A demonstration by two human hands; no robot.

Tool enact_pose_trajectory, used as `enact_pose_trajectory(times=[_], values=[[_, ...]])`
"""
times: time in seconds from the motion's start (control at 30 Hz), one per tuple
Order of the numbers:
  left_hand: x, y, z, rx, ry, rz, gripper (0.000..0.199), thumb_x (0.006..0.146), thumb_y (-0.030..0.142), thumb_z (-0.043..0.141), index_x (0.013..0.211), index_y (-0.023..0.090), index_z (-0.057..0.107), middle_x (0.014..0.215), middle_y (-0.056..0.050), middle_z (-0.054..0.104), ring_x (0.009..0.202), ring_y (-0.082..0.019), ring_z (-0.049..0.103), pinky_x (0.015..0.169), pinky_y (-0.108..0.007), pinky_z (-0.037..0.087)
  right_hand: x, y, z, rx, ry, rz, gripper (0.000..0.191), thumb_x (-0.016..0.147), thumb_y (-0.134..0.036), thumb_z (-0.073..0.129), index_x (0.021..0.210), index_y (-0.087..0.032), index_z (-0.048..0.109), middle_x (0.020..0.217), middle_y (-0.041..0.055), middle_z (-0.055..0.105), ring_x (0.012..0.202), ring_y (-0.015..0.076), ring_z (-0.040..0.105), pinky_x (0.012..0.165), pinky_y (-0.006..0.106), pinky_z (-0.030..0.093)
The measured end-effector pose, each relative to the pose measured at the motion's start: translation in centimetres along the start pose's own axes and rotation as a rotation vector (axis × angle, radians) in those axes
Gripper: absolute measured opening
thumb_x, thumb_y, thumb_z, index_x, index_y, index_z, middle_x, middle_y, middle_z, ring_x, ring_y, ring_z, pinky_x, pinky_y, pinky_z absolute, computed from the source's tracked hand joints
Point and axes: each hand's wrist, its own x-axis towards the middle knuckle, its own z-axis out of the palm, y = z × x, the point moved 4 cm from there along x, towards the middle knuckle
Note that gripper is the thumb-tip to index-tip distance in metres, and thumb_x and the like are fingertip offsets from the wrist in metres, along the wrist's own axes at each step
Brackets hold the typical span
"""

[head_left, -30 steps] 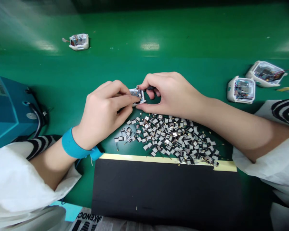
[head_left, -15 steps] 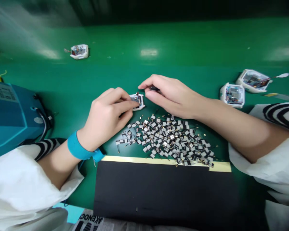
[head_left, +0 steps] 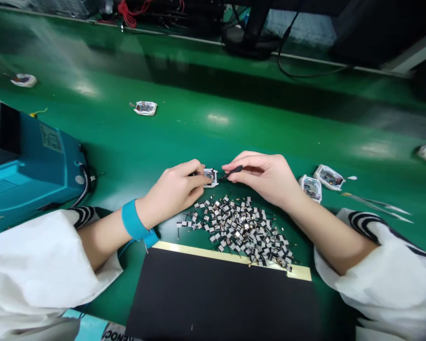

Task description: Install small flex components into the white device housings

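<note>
My left hand (head_left: 179, 184), with a blue band on its wrist, grips a small white watch-like housing (head_left: 215, 178) with a circuit board inside. Its fingers lie over the housing's left part and hide it. Just to the right, my right hand (head_left: 262, 175) pinches a slim black tool (head_left: 233, 172) whose pointed end is close to the housing's right edge. Whether that tip touches the housing, I cannot tell. Below both hands spreads a pile of small grey-and-black parts with short leads (head_left: 237, 232).
Two more white housings, one (head_left: 310, 188) beside another (head_left: 329, 177), lie right of my right hand, near metal tweezers (head_left: 376, 204). Farther back is another housing (head_left: 145, 108). A blue machine (head_left: 39, 161) stands left. A black mat (head_left: 220, 298) with a yellow strip lies in front.
The head view has tilted up, showing the table's back edge and cables. My right hand has turned so the black tool now points at the housing. My left hand keeps its hold.
</note>
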Motion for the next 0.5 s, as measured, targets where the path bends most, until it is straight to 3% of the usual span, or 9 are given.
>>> enact_pose_trajectory(times=[0.13,0.3,0.4,0.5], values=[[-0.2,0.0,0.1,0.008,0.008,-0.004,0.02,0.081,0.015,0.042,0.087,0.018,0.061,0.086,-0.003,0.053,0.083,-0.014,0.056,0.072,-0.023,0.047,0.2,-0.7,0.6,-0.025,0.09,-0.071,0.01,0.067,-0.017,0.067,0.077,-0.017,0.065,0.073,-0.0001,0.06,0.064,0.0094,0.056,0.058,0.021,0.048],[-0.1,0.0,0.1,0.025,0.0,-0.008,0.018,0.081,0.015,0.043,0.082,0.016,0.06,0.085,-0.003,0.053,0.076,-0.013,0.055,0.066,-0.022,0.045,-0.1,-1.8,1.3,-0.255,-0.006,-0.305,0.019,0.078,-0.014,0.056,0.094,-0.02,0.063,0.082,0.001,0.06,0.075,0.0101,0.056,0.068,0.022,0.047],[-0.1,0.0,0.1,0.027,-0.004,-0.005,0.018,0.081,0.015,0.042,0.078,0.015,0.06,0.084,-0.003,0.053,0.078,-0.013,0.055,0.066,-0.022,0.045,-0.4,-1.7,1.6,-0.277,-0.03,-0.323,0.02,0.079,-0.014,0.054,0.096,-0.021,0.062,0.085,0.0014,0.06,0.076,0.0103,0.056,0.068,0.022,0.047],[-0.1,0.0,0.1,0.014,0.004,-0.006,0.018,0.081,0.014,0.042,0.08,0.016,0.06,0.084,-0.003,0.052,0.08,-0.014,0.056,0.068,-0.023,0.046,-0.7,-1.4,1.6,-0.24,0.028,-0.283,0.014,0.074,-0.015,0.061,0.086,-0.021,0.063,0.081,0.0001,0.062,0.073,0.0104,0.057,0.066,0.022,0.048]])
